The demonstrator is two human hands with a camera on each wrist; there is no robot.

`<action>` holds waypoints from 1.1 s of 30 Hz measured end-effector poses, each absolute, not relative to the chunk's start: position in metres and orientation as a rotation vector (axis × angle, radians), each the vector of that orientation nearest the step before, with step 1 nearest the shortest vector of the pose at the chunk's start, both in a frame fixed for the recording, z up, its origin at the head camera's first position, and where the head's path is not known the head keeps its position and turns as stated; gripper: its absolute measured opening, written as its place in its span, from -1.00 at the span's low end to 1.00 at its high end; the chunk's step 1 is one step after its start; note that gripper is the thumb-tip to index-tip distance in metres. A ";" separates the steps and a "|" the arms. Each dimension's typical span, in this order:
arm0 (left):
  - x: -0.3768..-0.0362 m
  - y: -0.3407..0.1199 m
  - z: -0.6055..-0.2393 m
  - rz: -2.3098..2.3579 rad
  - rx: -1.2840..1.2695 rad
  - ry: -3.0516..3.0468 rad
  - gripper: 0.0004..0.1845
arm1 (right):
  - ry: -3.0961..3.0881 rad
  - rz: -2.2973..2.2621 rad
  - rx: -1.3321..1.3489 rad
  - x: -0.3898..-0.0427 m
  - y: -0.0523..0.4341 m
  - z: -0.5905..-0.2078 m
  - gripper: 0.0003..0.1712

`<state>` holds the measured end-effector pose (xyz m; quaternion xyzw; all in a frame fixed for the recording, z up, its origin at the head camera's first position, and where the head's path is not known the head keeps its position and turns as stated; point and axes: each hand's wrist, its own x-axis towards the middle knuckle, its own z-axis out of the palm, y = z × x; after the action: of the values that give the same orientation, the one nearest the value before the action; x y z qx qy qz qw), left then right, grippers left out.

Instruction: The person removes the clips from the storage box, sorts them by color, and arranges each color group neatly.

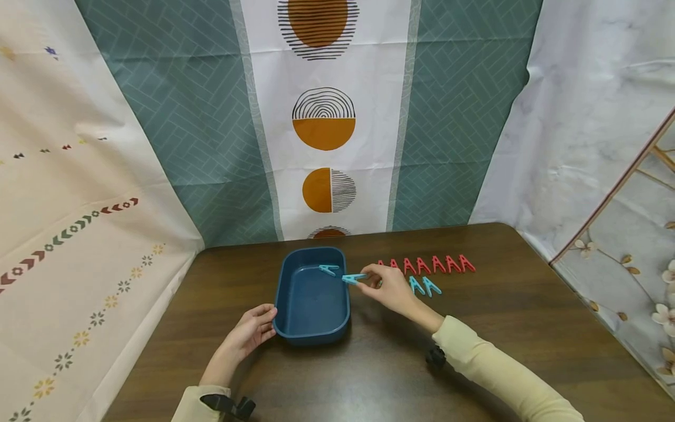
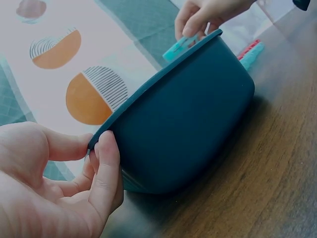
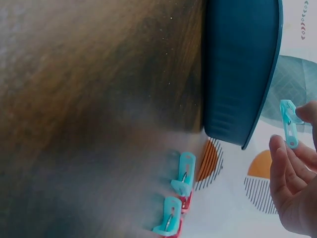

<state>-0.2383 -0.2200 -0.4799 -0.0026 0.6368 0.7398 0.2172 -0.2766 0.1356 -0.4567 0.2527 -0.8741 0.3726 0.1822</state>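
Note:
A dark blue plastic basin [image 1: 312,299] stands on the table. My left hand [image 1: 250,331] pinches its left rim between thumb and fingers, plain in the left wrist view, where the basin [image 2: 193,119] shows its outer wall. Over the right rim, my right hand [image 1: 389,288] holds a light blue clothespin [image 1: 352,279] between thumb and fingertips. The right wrist view shows that clothespin [image 3: 289,124] above the rim level. Inside the basin, near its far end, lies another light blue clothespin [image 1: 329,269].
To the right of the basin, a row of several red clothespins [image 1: 437,264] lies on the brown wooden table [image 1: 501,305]. In front of them are light blue clothespins [image 1: 431,286], partly hidden by my right hand. Patterned cloths [image 1: 327,193] hang behind the table.

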 end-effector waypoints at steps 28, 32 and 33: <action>-0.238 -0.220 -0.479 2.044 -0.019 1.745 -0.83 | -2.476 1.025 0.643 -0.270 0.168 -0.463 -0.74; -0.238 -0.219 -0.478 2.042 -0.023 1.750 -0.80 | -2.520 1.029 0.620 -0.269 0.176 -0.465 -0.71; -0.238 -0.219 -0.478 2.041 -0.024 1.751 -0.79 | -2.531 1.030 0.618 -0.269 0.178 -0.466 -0.69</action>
<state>-0.2377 -0.2194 -0.4783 -0.0089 0.6345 0.7396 0.2241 -0.2693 0.1777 -0.4656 0.2173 -0.8903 0.3625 0.1693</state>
